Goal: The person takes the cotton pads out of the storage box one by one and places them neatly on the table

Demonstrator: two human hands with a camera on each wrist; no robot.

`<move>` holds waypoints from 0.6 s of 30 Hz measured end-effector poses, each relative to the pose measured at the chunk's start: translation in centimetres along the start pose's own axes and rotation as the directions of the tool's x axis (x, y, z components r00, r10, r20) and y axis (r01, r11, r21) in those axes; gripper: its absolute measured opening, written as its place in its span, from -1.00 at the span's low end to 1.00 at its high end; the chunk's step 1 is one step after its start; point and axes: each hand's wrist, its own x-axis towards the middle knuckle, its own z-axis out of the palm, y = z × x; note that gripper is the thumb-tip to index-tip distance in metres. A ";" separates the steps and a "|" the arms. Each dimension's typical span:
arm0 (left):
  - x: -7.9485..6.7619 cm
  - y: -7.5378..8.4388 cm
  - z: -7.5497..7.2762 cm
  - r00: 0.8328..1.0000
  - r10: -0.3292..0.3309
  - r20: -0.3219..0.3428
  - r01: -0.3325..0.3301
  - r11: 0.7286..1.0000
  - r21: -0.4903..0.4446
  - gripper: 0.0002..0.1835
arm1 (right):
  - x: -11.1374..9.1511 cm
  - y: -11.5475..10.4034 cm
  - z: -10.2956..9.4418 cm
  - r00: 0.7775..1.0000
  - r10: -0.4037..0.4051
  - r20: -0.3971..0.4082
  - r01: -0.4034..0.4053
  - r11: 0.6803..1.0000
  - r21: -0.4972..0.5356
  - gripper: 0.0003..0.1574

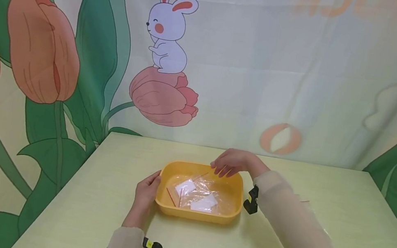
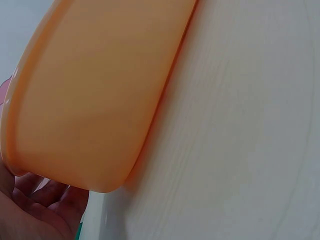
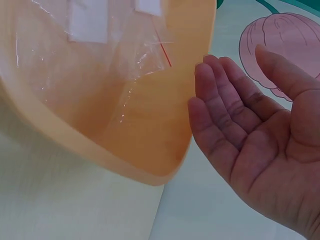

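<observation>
A yellow plastic basin (image 1: 196,215) stands on the table with several clear zip bags (image 1: 206,185) inside. The bags have red seal lines and white patches. My left hand (image 1: 146,192) holds the basin by its left end; the left wrist view shows its fingers curled beneath the rim. Over the basin's far right rim is my right hand (image 1: 234,163), its fingers loosely bent and holding nothing. In the right wrist view the right hand's palm (image 3: 260,150) faces the camera, with fingertips beside the basin's edge (image 3: 150,177); whether they touch it I cannot tell.
Partly hidden behind the right forearm, a clear bag (image 1: 306,202) with a red line lies on the pale table (image 1: 73,208). A printed curtain (image 1: 233,83) with a rabbit and tulips hangs behind the table. Each wrist carries a small black camera (image 1: 251,200).
</observation>
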 end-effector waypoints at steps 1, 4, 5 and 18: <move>0.0 0.0 0.0 1.000 -0.001 -0.001 0.001 1.000 0.000 -0.55 | 0.2 0.0 0.1 1.000 0.006 -0.001 -0.006 1.000 0.006 -0.43; 0.0 0.0 0.0 1.000 -0.005 -0.002 0.005 1.000 -0.005 -0.55 | 0.7 0.2 0.4 1.000 0.029 -0.009 -0.028 0.999 0.023 -0.46; 0.1 0.0 0.0 1.000 -0.006 -0.002 0.006 1.000 -0.007 -0.55 | 1.0 0.3 0.5 0.999 0.035 -0.015 -0.034 0.999 0.030 -0.47; 0.1 0.0 0.1 1.000 -0.015 -0.002 0.015 1.000 -0.019 -0.56 | 2.1 0.7 2.1 0.994 0.110 -0.013 -0.109 0.993 0.052 -0.54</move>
